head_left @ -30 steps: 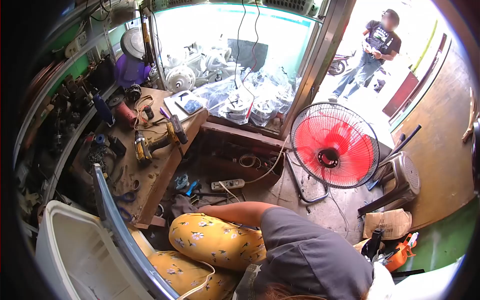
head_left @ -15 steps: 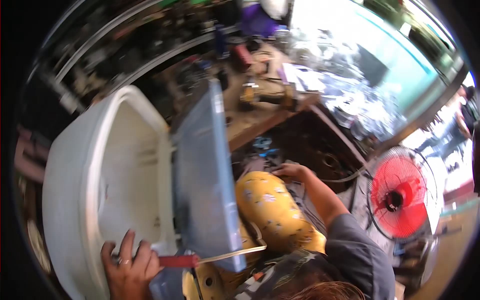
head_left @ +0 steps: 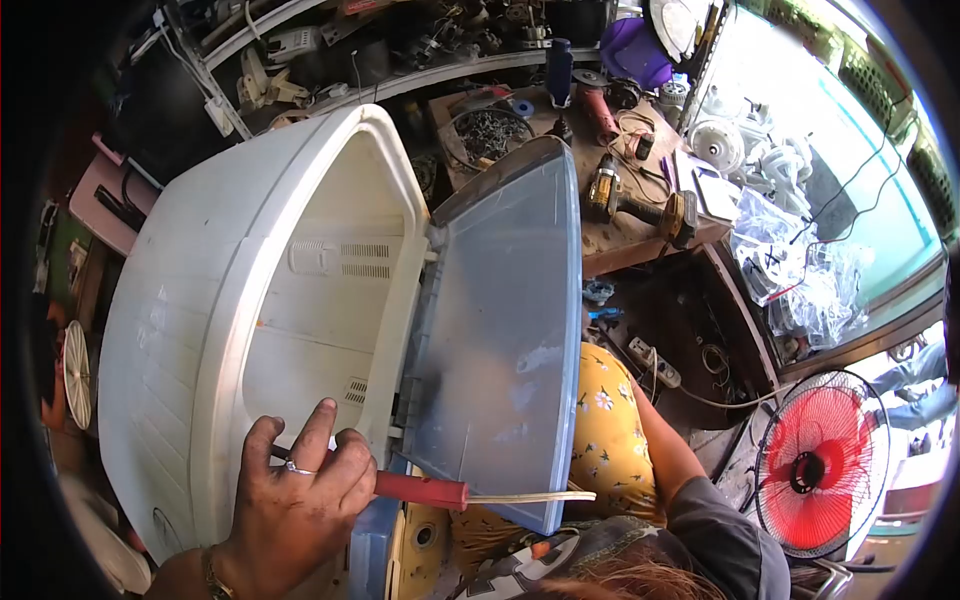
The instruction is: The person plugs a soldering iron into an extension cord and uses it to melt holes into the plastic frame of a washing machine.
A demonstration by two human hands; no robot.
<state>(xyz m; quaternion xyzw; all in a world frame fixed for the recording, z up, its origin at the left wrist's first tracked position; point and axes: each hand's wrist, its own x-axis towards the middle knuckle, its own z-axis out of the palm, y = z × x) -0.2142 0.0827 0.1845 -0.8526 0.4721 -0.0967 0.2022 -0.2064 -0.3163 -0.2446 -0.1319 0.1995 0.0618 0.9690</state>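
Observation:
My left hand (head_left: 305, 490), a ring on one finger, is closed around a red-handled soldering iron (head_left: 420, 490). A cream cord (head_left: 535, 496) leaves the handle's right end; the tip side is mostly hidden by the fingers. Just beyond the hand lies a large white plastic appliance housing (head_left: 225, 300), its opening facing right. Its hinged, see-through blue lid (head_left: 500, 330) stands swung out beside the opening. My right forearm (head_left: 672, 440) reaches forward past my knee in yellow flowered cloth (head_left: 615, 425); the right hand itself is hidden behind the knee and lid.
A wooden bench (head_left: 610, 240) holds a cordless drill (head_left: 645, 205), a red grinder (head_left: 597, 110) and a tray of screws (head_left: 490, 130). Under it lies a white power strip (head_left: 655, 362). A red fan (head_left: 820, 465) stands at right, near bagged parts (head_left: 800, 270).
The view has swung left and steadied, so the housing and lid sit further right. My right hand, seen earlier beyond the knee, is now hidden. The left hand keeps hold of the soldering iron.

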